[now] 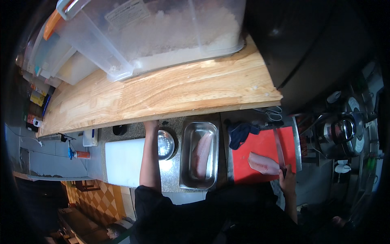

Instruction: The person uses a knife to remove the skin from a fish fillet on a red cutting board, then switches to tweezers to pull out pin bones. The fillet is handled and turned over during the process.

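My right hand grips the dark handle of a long kitchen knife. Its blade lies over a red cutting board, pointing away from me. Just left of the blade, a pale fish fillet with a reddish streak rests on the board. My left forearm reaches forward across the counter, and most of my left hand is hidden beneath the wooden shelf. Beside that forearm sits a round shiny metal bowl, partly covered by it. Another fish fillet lies in a rectangular steel pan.
A wooden shelf overhangs the counter, bearing a large clear plastic bin. A white cutting board lies at left. Beyond the red board are a dark cloth and scissors. A blowtorch stands far left.
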`<action>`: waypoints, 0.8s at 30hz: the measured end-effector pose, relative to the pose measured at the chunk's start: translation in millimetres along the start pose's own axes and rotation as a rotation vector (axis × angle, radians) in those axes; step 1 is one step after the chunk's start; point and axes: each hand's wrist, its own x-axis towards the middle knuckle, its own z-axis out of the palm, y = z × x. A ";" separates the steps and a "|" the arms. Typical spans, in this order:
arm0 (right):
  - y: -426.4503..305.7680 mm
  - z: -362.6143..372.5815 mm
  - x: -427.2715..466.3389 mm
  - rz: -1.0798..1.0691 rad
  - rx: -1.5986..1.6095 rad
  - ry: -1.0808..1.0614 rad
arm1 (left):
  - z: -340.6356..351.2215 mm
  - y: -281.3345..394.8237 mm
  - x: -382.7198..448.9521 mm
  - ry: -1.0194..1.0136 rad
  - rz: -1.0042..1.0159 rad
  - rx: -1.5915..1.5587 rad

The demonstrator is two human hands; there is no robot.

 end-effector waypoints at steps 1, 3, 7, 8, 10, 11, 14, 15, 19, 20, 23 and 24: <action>-1.0 0.2 0.2 -0.036 -0.028 0.041 | 0.6 -6.4 13.5 0.011 0.012 0.078; -3.7 -0.5 0.2 -0.105 -0.081 0.128 | 6.4 -16.5 40.7 -0.001 0.023 0.266; 1.6 -15.0 5.1 -0.130 0.012 0.086 | 28.2 -28.4 73.9 -0.106 0.021 0.682; 3.5 -16.9 5.7 -0.083 -0.016 0.051 | 32.4 -25.7 79.7 -0.130 0.026 0.783; 5.3 -32.8 6.1 -0.013 -0.029 0.000 | 51.2 -12.3 75.0 -0.184 0.084 0.887; 0.5 -39.6 8.5 -0.002 -0.004 -0.025 | 57.4 -3.8 64.9 -0.220 0.142 0.881; 18.8 -56.0 3.5 -0.065 0.006 0.011 | 101.8 31.8 -35.5 -0.551 0.330 0.566; 26.4 -57.9 4.5 -0.085 -0.012 0.018 | 116.4 47.2 -80.1 -0.708 0.364 0.448; 51.0 -52.1 28.1 -0.139 -0.030 -0.074 | 158.1 104.7 -234.1 -1.310 0.139 0.387; 56.6 -49.7 37.4 -0.182 -0.073 -0.083 | 165.9 95.3 -258.6 -1.372 0.181 0.444; 67.5 -41.3 68.5 -0.317 -0.145 -0.093 | 183.9 41.5 -324.4 -1.432 0.399 0.824; 72.5 -37.8 76.8 -0.353 -0.134 -0.093 | 193.9 22.7 -340.2 -1.501 0.395 0.930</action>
